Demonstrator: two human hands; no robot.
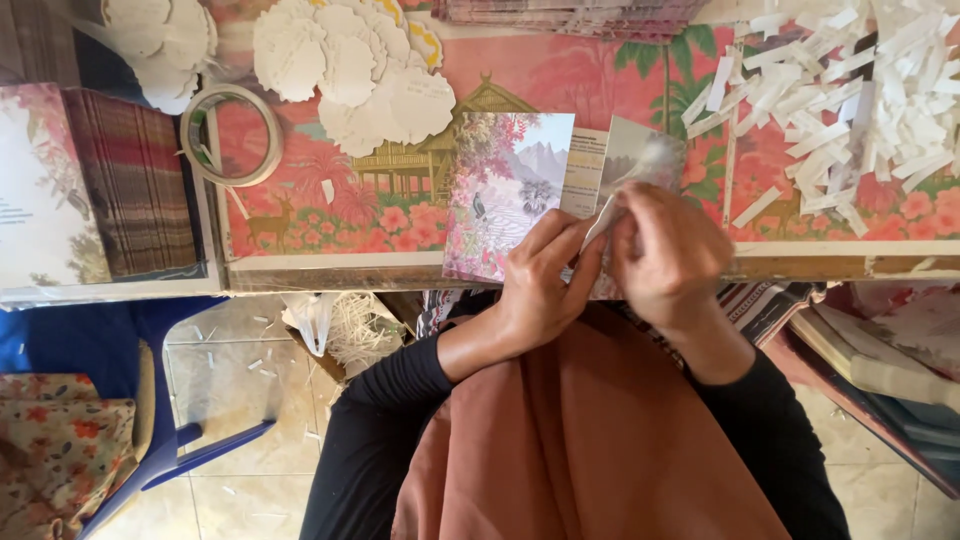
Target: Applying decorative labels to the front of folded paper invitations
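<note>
Left hand (540, 285) clamping folded scenic card (510, 195) at table's (330, 270) near edge. Right hand (665, 250) pinching white backing strip (600, 220), strip running up-right, lying between both hands, right nearer.

Folded card (510, 190) stands at the near edge of the tabletop (300, 265), left hand (540, 285) on its lower right part, right hand (665, 255) just beside, pinching what may be a paper strip (600, 220). Behind and left of the card, a heap of cut-out shapes (350, 65); left again, a tape roll (232, 135), then a stack of cards (135, 180). Far right, a pile of strips (850, 90). Chair (150, 400) below left, on the floor.
</note>
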